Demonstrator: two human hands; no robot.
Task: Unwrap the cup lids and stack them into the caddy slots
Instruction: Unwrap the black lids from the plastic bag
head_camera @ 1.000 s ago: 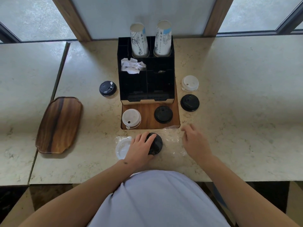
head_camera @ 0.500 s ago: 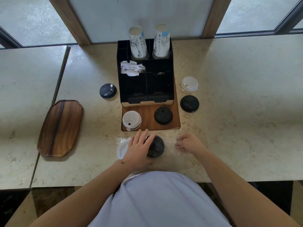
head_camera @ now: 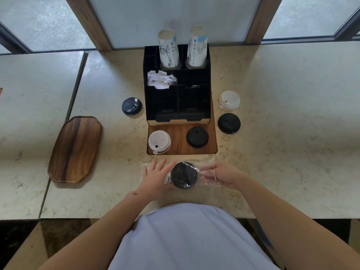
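Clear wrap (head_camera: 209,177) hard to trace; white lid under left hand (head_camera: 155,177) mostly hidden. Left fingers straight, spread, beside wrapped black lid (head_camera: 184,175) on surface (head_camera: 282,152). Right hand (head_camera: 222,175) pinches wrap. Caddy (head_camera: 177,102) behind; 5 loose lids around it.

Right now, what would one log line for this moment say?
step: unwrapping | left hand: steadies wrapped black lids | right hand: pinches clear wrap | caddy: front slots hold no lids
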